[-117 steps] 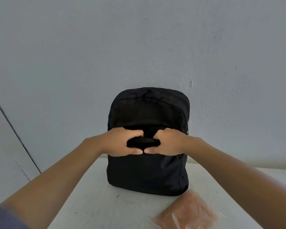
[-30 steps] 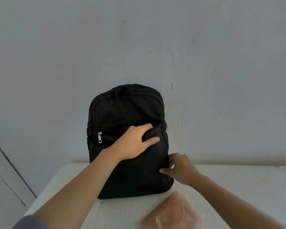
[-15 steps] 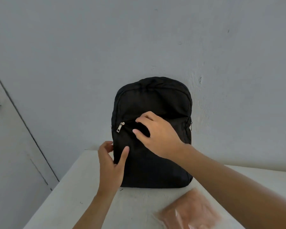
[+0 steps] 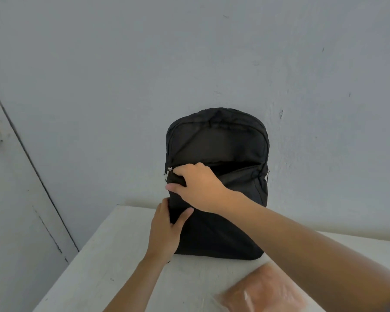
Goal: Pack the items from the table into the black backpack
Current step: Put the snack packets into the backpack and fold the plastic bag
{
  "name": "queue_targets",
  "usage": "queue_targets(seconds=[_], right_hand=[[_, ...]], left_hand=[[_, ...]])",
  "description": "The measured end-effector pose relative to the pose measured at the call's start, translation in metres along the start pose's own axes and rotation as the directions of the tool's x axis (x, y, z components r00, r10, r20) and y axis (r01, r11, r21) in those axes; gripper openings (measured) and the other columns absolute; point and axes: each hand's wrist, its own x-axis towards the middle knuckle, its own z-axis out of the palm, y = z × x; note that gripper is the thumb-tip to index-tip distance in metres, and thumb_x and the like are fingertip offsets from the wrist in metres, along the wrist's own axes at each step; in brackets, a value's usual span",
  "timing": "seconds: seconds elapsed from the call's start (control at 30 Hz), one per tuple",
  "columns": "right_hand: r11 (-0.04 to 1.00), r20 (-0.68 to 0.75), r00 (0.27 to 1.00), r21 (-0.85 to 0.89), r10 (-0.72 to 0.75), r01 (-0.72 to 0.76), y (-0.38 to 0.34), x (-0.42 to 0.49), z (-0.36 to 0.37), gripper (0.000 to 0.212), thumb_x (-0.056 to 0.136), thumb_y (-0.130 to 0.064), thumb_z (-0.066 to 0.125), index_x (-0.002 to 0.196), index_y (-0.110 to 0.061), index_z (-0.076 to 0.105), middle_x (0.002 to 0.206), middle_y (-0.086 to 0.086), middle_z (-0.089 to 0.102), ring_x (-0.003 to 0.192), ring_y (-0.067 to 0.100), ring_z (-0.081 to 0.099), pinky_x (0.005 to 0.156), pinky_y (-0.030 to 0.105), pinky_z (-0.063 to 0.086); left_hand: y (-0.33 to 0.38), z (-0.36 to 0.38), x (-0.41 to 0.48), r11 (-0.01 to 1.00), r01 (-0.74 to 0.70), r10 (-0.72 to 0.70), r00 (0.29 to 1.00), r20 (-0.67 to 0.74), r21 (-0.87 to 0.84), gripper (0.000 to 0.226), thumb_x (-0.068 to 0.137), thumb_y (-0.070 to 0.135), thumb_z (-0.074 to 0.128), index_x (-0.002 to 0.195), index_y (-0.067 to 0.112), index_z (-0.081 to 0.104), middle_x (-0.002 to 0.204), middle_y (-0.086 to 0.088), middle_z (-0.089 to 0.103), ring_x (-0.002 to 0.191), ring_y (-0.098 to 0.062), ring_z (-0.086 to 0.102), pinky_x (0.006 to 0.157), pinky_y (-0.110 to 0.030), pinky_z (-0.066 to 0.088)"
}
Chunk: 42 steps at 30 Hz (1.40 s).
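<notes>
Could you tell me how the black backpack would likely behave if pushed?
The black backpack is probably floppy: fabric bunches where the right hand grips its pocket edge. It may tip or slide easily, standing upright on the table with the left hand holding its side. Its slack front suggests little weight.

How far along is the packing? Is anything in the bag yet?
Early on. Done: the black backpack stands on the table with its front pocket unzipped and gaping. In hand: the left hand holds the bag's left side while the right hand grips the pocket edge beside the zipper pull. Left: the orange packet lies on the table, unpacked. Whether anything is inside cannot be seen.
</notes>
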Motion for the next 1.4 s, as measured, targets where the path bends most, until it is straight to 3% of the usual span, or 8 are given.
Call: queue_targets(seconds=[0.17, 0.27, 0.4, 0.53, 0.67, 0.9, 1.1, 1.4], right_hand=[[0.992, -0.006, 0.995, -0.075, 0.099, -0.099, 0.017, -0.028, -0.021, 0.049, 0.098, -0.042, 0.057, 0.139, -0.019, 0.044, 0.109, 0.005, 0.067, 0.099, 0.024, 0.065, 0.087, 0.041, 0.054], [0.99, -0.166, 0.984, 0.129, 0.068, -0.047, 0.041, -0.065, -0.027, 0.042, 0.098, -0.039, 0.059, 0.136, -0.024, 0.051, 0.129, -0.005, 0.062, 0.12, 0.009, 0.056, 0.103, 0.031, 0.047], [0.999, -0.48, 0.877, -0.046, -0.031, 0.011, 0.078, -0.137, -0.027, 0.013, 0.095, -0.016, 0.062, 0.108, -0.017, 0.065, 0.116, -0.005, 0.063, 0.111, 0.011, 0.056, 0.097, 0.027, 0.046], [0.992, -0.263, 0.956, 0.025, 0.127, -0.125, 0.117, -0.193, -0.014, 0.011, 0.093, -0.01, 0.062, 0.094, -0.022, 0.065, 0.084, -0.011, 0.063, 0.08, 0.008, 0.059, 0.073, 0.03, 0.051], [0.948, -0.032, 0.954, 0.121, 0.299, -0.293, 0.151, -0.23, 0.018, 0.012, 0.095, -0.02, 0.061, 0.094, -0.029, 0.067, 0.091, -0.013, 0.066, 0.089, 0.006, 0.06, 0.079, 0.027, 0.05], [0.851, 0.159, 0.913, 0.332, 0.374, -0.407, 0.177, -0.273, 0.08, 0.037, 0.093, -0.056, 0.06, 0.127, -0.043, 0.059, 0.142, -0.025, 0.04, 0.126, 0.009, 0.046, 0.104, 0.041, 0.046], [0.96, 0.323, 0.932, 0.164, 0.164, -0.226, 0.206, -0.298, 0.062, 0.085, 0.077, -0.051, 0.08, 0.147, -0.052, 0.032, 0.152, -0.019, 0.03, 0.133, 0.009, 0.031, 0.11, 0.028, 0.032], [0.945, 0.053, 0.982, 0.267, 0.181, -0.189, 0.226, -0.334, 0.045, 0.044, 0.086, -0.024, 0.077, 0.129, -0.024, 0.067, 0.13, -0.029, 0.049, 0.135, -0.002, 0.039, 0.108, 0.016, 0.034]], left_hand=[[0.002, -0.009, 0.0, 0.997, 0.013, -0.014, 1.0, 0.016, 0.072, 0.064, 0.079, 0.065, 0.066, 0.128, 0.028, 0.05, 0.118, 0.011, 0.061, 0.109, -0.01, 0.06, 0.078, -0.014, 0.046], [0.003, -0.017, -0.026, 0.999, -0.026, 0.023, 0.996, -0.09, -0.028, 0.081, 0.077, 0.055, 0.078, 0.144, 0.028, 0.042, 0.13, 0.014, 0.049, 0.116, -0.004, 0.053, 0.09, -0.021, 0.051], [0.011, -0.023, -0.068, 0.96, -0.263, 0.276, 0.946, -0.167, 0.096, 0.033, 0.088, 0.038, 0.073, 0.116, 0.03, 0.058, 0.107, 0.02, 0.059, 0.101, -0.011, 0.06, 0.08, -0.021, 0.054], [0.023, -0.009, -0.107, 0.995, -0.095, 0.093, 0.954, 0.286, -0.007, 0.014, 0.093, 0.041, 0.064, 0.102, 0.031, 0.065, 0.096, 0.014, 0.068, 0.095, -0.012, 0.065, 0.079, -0.024, 0.056], [0.022, 0.038, -0.144, 0.978, -0.055, -0.057, 0.858, 0.511, 0.201, 0.026, 0.091, 0.059, 0.056, 0.11, 0.042, 0.058, 0.112, 0.027, 0.059, 0.109, -0.002, 0.059, 0.087, -0.017, 0.052], [0.018, 0.084, -0.172, 0.843, -0.227, -0.128, 0.797, 0.59, 0.488, 0.084, 0.087, 0.074, 0.055, 0.156, 0.046, 0.016, 0.155, 0.017, 0.025, 0.139, -0.007, 0.028, 0.108, -0.023, 0.036], [0.006, 0.071, -0.173, 0.817, -0.282, -0.225, 0.647, 0.729, 0.503, 0.122, 0.067, 0.082, 0.07, 0.151, 0.061, -0.015, 0.161, 0.033, -0.009, 0.147, 0.004, 0.003, 0.123, -0.032, 0.023], [0.018, 0.092, -0.183, 0.953, -0.091, -0.151, 0.683, 0.715, 0.288, 0.073, 0.09, 0.059, 0.066, 0.145, 0.069, 0.02, 0.155, 0.026, 0.033, 0.14, -0.002, 0.036, 0.113, -0.032, 0.039]])
